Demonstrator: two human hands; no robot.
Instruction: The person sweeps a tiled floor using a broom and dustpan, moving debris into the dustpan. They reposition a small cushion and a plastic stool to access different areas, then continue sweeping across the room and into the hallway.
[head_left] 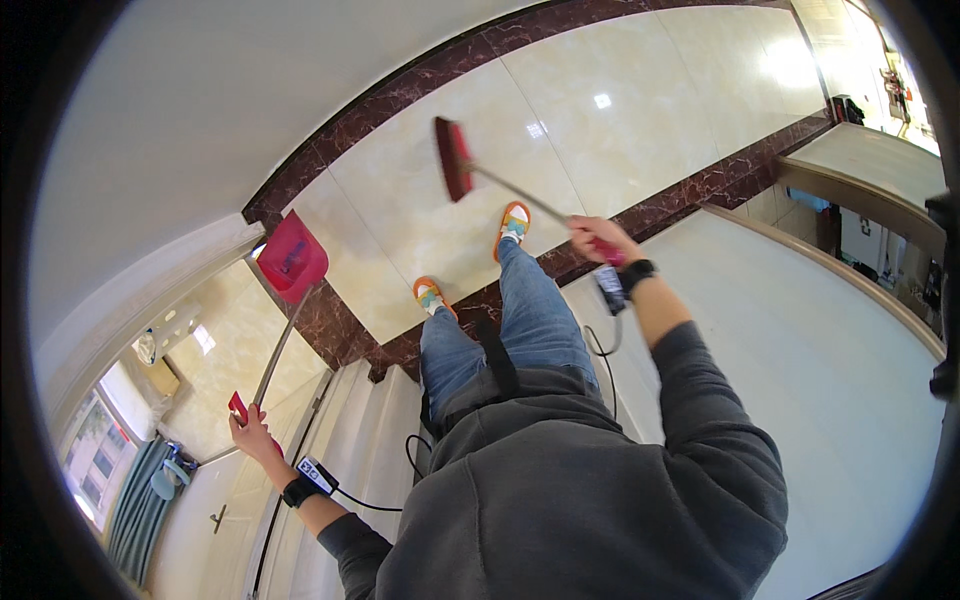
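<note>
A broom (455,160) with a red head and dark brown bristles is ahead of my feet, its grey stick slanting back to my right hand (604,241). That hand is closed round the pink-red grip at the stick's end. To the left, my left hand (254,434) wraps round the red handle end of a long-handled dustpan. The dustpan's red pan (293,258) hangs near the doorway's corner, over the dark marble border. Whether the broom or the pan touches the floor, I cannot tell.
Pale glossy tiles (400,190) with a dark marble border (340,135) run along a white wall. At left, a doorway shows another room with a teal curtain (140,510) and an open white door (240,500). A white panel with a wooden edge (830,277) bounds the right.
</note>
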